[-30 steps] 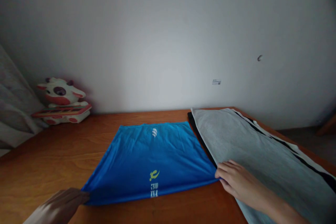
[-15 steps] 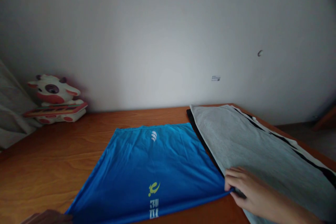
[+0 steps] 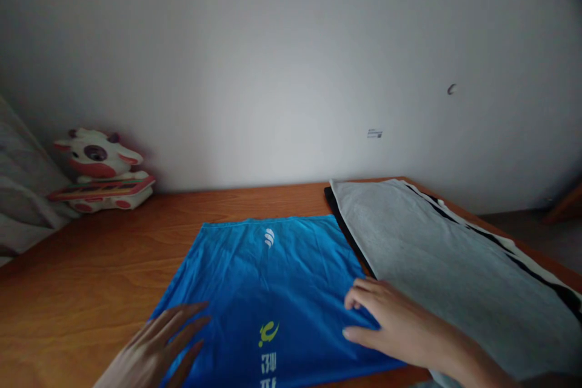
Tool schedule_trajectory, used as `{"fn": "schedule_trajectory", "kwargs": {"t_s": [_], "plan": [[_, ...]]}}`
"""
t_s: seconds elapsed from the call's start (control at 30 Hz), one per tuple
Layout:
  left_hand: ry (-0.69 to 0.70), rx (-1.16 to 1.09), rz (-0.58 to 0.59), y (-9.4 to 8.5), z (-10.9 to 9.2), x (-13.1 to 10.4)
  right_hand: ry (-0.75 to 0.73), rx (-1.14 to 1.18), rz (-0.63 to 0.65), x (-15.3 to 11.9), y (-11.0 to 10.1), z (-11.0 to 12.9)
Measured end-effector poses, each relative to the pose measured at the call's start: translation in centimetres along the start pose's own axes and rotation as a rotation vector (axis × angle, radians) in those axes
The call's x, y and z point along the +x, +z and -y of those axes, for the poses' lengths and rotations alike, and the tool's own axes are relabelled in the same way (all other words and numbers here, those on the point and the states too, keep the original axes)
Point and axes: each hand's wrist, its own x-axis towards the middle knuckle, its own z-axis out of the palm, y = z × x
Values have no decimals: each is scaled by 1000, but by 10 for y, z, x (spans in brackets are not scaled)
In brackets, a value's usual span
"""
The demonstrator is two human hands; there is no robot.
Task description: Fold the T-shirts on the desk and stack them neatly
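Note:
A blue cloth garment [image 3: 254, 279], lighter at its far edge and printed with a white emblem, a yellow figure and white characters, lies spread flat on the wooden table. Over its left side is my left hand [image 3: 157, 342], fingers spread, nothing in them. My right hand [image 3: 379, 318] hovers at the right side, thumb apart from the curled fingers and holding nothing. Whether either hand touches the cloth is hard to tell. The garment's near edge partly runs out of view at the bottom.
Grey cloth [image 3: 418, 242] lies to the right, layered with black and white cloth along its edges. A cow-shaped toy keyboard [image 3: 104, 173] stands at the back left, by a pale curtain-like fabric [image 3: 27, 182]. Behind the wooden table [image 3: 91, 267] rises a plain wall [image 3: 273, 73].
Both hands have let go of the blue garment's near corners and moved inward over it. The near edge now lies down instead of being pulled taut.

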Motion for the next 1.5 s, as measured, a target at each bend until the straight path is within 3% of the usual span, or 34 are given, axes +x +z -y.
{"fn": "schedule_trajectory", "kwargs": {"t_s": [0.03, 0.1, 0.23, 0.33, 0.43, 0.6, 0.73, 0.87, 0.97, 1.07, 1.2, 1.37, 1.5], "plan": [[19, -12, 61, 4, -12, 18, -40, 0, -60, 13, 7, 7], [24, -66, 53, 18, -35, 54, -94, -32, -144, 42, 26, 20], [-77, -137, 85, 56, -68, 114, -82, -66, -189, 97, 62, 34], [-185, -106, 118, 81, -73, 145, -40, -59, -253, 131, 74, 36], [-260, -61, 88, 98, -66, 163, 49, -69, -318, 155, 77, 27], [-376, 13, 135, 113, -35, 167, 107, -113, -287, 173, 72, -10], [-421, 89, 182, 109, 4, 164, 103, -151, -296, 175, 65, -37], [-476, 145, 191, 103, 42, 158, 187, -224, -287, 180, 58, -50], [-507, 166, 136, 105, 59, 153, 175, -247, -283, 185, 56, -55], [-520, 166, 73, 109, 67, 150, 147, -254, -310, 188, 57, -59], [-529, 153, 85, 109, 69, 151, 134, -237, -406, 192, 63, -66], [-577, 125, 44, 98, 72, 153, 212, -210, -557, 195, 66, -71], [-640, 151, 40, 87, 72, 152, 270, -210, -584, 191, 60, -71]]}}
